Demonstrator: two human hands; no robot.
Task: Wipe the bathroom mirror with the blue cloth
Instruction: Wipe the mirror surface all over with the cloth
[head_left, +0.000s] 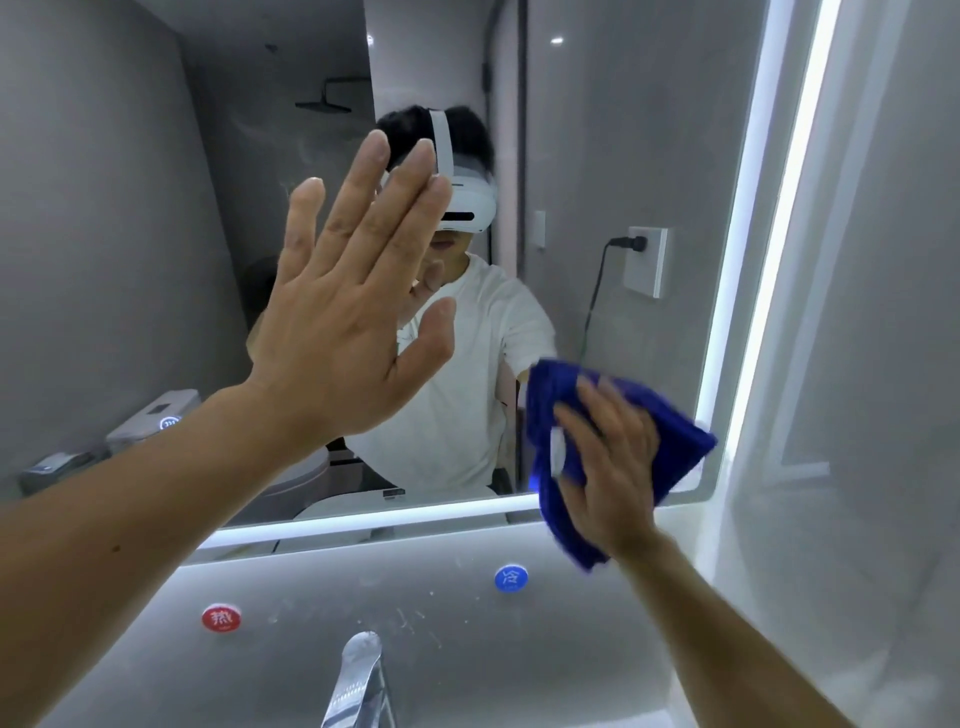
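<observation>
The bathroom mirror (623, 156) fills the wall ahead, framed by a lit strip along its bottom and right edges. My right hand (608, 467) presses the crumpled blue cloth (680, 431) flat against the mirror's lower right corner. The cloth spreads out from under my fingers and hangs below the mirror's bottom edge. My left hand (343, 312) is raised in front of the mirror's middle, palm toward the glass, fingers spread, holding nothing. Whether it touches the glass I cannot tell.
A chrome faucet (358, 680) juts up at the bottom centre. On the grey ledge sit a red hot-water marker (221, 618) and a blue cold-water marker (511, 578). A light wall (857, 364) rises right of the mirror. Reflected: a person, a toilet, a wall socket.
</observation>
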